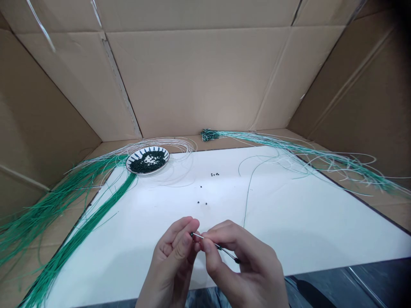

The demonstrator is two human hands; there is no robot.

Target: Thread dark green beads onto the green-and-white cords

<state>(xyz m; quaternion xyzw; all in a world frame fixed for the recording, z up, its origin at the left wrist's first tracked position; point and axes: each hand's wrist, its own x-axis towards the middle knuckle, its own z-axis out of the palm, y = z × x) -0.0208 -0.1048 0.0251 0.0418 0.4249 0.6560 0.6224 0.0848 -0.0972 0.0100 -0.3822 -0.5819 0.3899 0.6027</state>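
Note:
Above the front of the white board, my left hand (175, 248) pinches a small dark bead (192, 234) between thumb and fingertips. My right hand (240, 261) is closed on a thin white cord (198, 235), whose end reaches the bead. More dark pieces sit along the cord under the right fingers, with a larger dark clump (236, 260) at its lower end. Whether the cord passes through the bead is too small to tell. A thin green thread (248, 192) runs up the board from behind the right hand.
A plate (129, 164) of dark beads stands at the back left beside green strand bundles (105, 211). Several loose beads (214, 174) lie mid-board (173, 196). A bundle of strands with dark ends (209, 134) stretches along the back right. Cardboard walls (199, 77) enclose the space.

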